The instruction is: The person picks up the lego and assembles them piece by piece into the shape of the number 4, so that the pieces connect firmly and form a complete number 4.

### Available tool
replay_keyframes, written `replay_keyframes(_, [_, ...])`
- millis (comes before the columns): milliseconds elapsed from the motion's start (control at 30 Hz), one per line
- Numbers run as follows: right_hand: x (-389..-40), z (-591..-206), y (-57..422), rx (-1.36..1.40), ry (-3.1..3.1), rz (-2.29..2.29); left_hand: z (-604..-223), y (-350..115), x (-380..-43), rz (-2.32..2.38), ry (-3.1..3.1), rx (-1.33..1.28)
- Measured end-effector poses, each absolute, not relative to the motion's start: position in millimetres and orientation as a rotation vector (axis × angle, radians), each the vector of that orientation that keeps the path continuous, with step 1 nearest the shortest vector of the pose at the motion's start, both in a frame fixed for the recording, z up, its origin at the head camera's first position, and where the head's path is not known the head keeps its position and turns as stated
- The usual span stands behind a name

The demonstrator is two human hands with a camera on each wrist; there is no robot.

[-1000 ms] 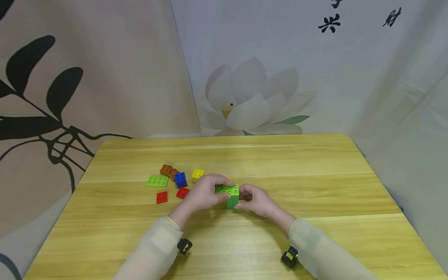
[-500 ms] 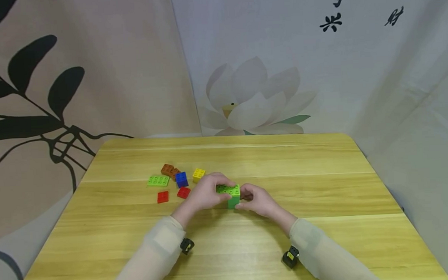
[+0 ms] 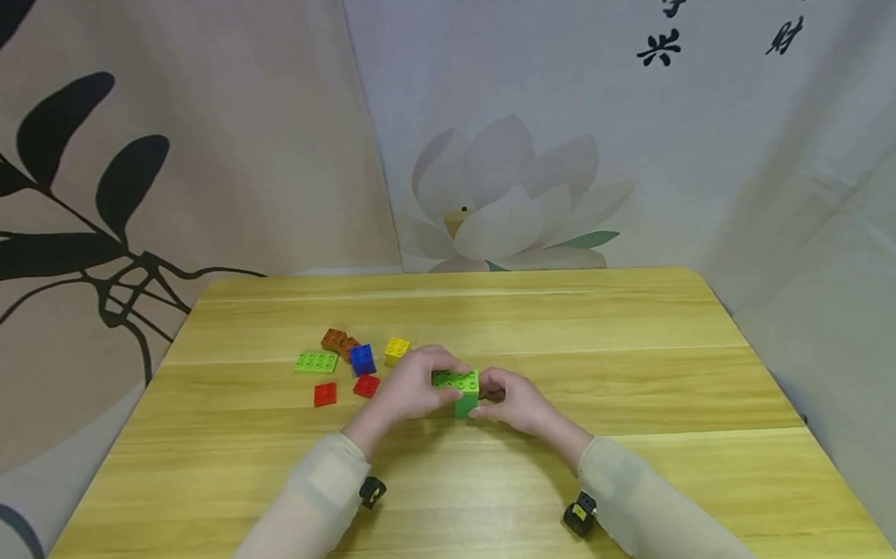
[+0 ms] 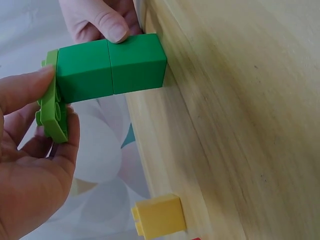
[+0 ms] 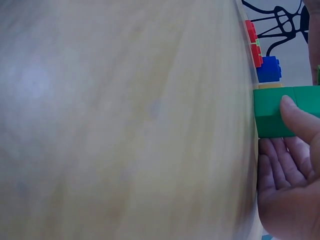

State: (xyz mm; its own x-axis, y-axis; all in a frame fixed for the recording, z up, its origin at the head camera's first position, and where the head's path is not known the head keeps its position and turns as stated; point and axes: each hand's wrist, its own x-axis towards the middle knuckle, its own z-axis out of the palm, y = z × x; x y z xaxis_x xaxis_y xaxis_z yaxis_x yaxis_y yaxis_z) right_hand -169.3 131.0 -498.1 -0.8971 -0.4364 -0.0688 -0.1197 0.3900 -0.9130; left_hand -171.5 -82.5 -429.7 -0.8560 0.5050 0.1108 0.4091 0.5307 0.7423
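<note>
Two dark green bricks, an upper brick (image 4: 82,75) and a lower brick (image 4: 137,67), stand stacked on the table. A light green plate (image 3: 463,381) sits across the top and juts out past them toward the left. My left hand (image 3: 413,385) pinches this overhanging plate between thumb and fingers. From the other side, my right hand (image 3: 519,406) holds the green stack low down, its thumb (image 5: 295,115) laid against the side near the seam. The left hand covers part of the plate in the head view.
Left of the hands lie a yellow brick (image 3: 397,350), a blue brick (image 3: 362,359), two red pieces, including a red plate (image 3: 324,394), some brown bricks (image 3: 335,340) and another light green plate (image 3: 316,363). The wooden table (image 3: 652,487) ends at a cloth backdrop (image 3: 277,153).
</note>
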Motion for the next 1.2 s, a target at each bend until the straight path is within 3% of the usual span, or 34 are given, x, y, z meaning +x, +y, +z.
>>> replay_keyframes(1200, [-168.8, -498.5, 130.3, -0.491, 2.371, -1.525, -439.5, -82.1, -169.0, 1.283, 2.708, 0.888])
